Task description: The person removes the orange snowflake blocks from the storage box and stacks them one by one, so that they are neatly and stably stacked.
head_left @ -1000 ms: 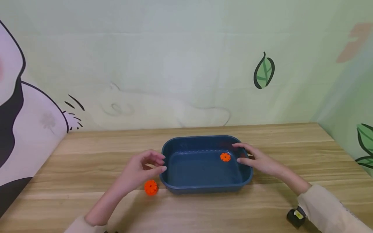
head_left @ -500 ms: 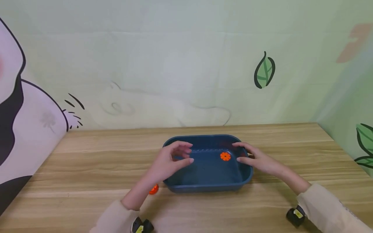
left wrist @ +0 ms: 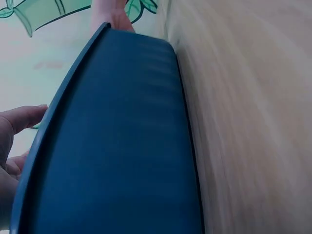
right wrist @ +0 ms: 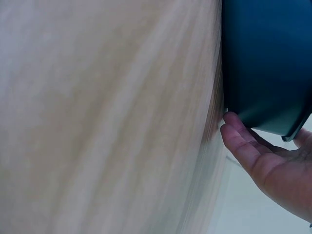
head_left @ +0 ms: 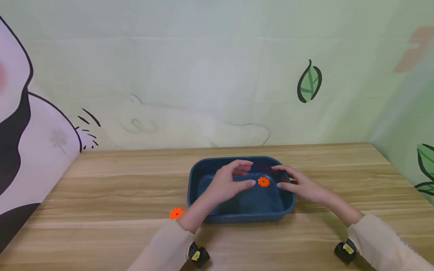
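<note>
A blue rectangular basin (head_left: pixel 244 216) with rounded corners sits on the wooden table. Inside, toward its right end, lies an orange notched plastic disc (head_left: pixel 263 181). My left hand (head_left: pixel 228 184) hovers over the basin with thumb and fingers apart and nothing between them. The right hand (head_left: pixel 301 185) holds the basin's right end, thumb over the rim; in the right wrist view, its fingers (right wrist: pixel 239 139) curl against the outside wall. Another orange notched disc (head_left: pixel 176 213) is on the table by the basin's front left corner, partly behind my left forearm.
The wooden table (head_left: pixel 112 188) reaches back to a pale wall cloth (head_left: pixel 190 75) with painted leaves and a panda-like figure. A black wrist camera (head_left: pixel 346 252) sits at my right cuff, and another (head_left: pixel 199 256) at the left.
My left hand has moved right, from the basin's left end to over its middle. The disc on the table has tipped from a tilted stance to lying flatter. The right hand stays put.
</note>
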`<state>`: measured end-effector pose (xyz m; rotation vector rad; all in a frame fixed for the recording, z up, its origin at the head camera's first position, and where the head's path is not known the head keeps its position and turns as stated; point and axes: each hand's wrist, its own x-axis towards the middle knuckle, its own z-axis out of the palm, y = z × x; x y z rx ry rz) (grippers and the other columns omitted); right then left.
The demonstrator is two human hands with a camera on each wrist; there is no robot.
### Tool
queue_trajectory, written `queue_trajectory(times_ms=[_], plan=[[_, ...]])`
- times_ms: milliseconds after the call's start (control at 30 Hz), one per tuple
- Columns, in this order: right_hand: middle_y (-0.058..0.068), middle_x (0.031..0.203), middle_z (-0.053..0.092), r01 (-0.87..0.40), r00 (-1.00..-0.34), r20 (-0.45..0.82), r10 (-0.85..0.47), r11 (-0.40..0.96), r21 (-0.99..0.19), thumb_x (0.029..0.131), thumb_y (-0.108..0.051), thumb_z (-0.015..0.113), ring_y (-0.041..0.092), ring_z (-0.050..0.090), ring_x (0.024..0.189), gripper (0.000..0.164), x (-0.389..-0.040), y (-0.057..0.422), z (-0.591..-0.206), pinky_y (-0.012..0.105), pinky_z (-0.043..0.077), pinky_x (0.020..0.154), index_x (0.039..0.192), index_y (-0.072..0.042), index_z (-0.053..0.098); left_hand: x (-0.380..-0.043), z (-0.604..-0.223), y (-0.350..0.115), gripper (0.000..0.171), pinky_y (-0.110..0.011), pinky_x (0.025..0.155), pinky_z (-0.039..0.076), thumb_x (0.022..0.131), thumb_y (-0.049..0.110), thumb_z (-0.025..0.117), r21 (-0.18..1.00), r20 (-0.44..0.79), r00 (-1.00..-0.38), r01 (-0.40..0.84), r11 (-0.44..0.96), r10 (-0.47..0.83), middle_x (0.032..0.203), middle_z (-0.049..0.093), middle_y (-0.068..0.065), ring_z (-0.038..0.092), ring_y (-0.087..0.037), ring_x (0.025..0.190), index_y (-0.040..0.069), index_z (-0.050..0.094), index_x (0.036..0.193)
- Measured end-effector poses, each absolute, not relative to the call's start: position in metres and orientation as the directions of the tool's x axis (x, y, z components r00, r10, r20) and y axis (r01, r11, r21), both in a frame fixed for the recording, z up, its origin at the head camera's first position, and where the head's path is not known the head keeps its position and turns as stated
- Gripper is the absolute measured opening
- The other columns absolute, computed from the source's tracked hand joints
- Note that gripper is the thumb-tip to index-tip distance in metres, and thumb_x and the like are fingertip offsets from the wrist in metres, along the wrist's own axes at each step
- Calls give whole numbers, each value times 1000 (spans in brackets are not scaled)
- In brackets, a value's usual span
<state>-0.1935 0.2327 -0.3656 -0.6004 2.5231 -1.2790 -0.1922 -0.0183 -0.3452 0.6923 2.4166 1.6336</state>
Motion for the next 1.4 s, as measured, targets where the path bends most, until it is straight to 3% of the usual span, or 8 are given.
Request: queue_trajectory(times_ms=[100,367,667,933,1067,1200,1300,1400], plan=[[28,142,24,-251,-884,-27,-467,522,-815,93,-16,51,52,21,126,47,-194,233,-365,65,26,95,135,-3,34,-194,-345,-4,47,-43,92,42,81,15,68,903,101,-886,273,332,453,122,56,-14,52,-30,111,6,52,124],[28,140,27,-279,-876,1,-482,504,-817,92,-17,53,49,22,128,49,-194,232,-366,65,25,96,135,-1,35,-195,-351,27,52,-37,94,42,80,15,69,855,-7,-911,208,475,412,127,53,-12,49,-27,115,8,48,128],[29,141,25,-299,-871,20,-490,498,-814,92,-15,53,50,20,128,49,-194,234,-365,66,22,96,135,0,34,-199,-361,47,62,-37,97,39,80,16,68,685,-134,-901,216,696,412,130,49,-10,47,-25,116,9,40,135],[29,142,22,-279,-871,-5,-491,504,-817,92,-15,52,51,18,128,50,-193,237,-363,66,24,95,136,-1,33,-202,-365,54,61,-43,103,30,83,12,59,556,-234,-877,233,798,419,144,34,-5,32,-27,130,12,35,139],[29,143,21,-271,-869,-19,-494,508,-818,92,-16,52,51,17,128,50,-192,237,-362,66,24,95,136,-1,32,-201,-365,55,58,-47,103,29,85,15,57,502,-278,-864,242,830,420,143,37,-1,27,-27,133,13,36,139],[28,143,19,-268,-864,-28,-503,506,-819,93,-16,52,51,18,128,51,-192,236,-362,66,24,94,136,-1,31,-198,-365,54,53,-42,97,37,84,17,60,421,-243,-870,303,855,428,135,47,0,39,-25,124,13,42,134],[28,144,19,-266,-863,-30,-504,504,-822,93,-16,51,51,19,128,51,-192,235,-362,65,25,95,137,-2,31,-195,-367,53,45,-37,84,45,81,19,64,320,-168,-877,385,866,451,123,55,0,50,-23,106,14,51,124],[28,144,19,-268,-862,-27,-506,501,-823,93,-16,51,50,20,128,50,-191,235,-363,65,25,95,137,-1,31,-193,-368,53,34,-33,74,48,80,20,67,219,-108,-864,461,860,491,110,59,1,52,-20,93,16,60,113]])
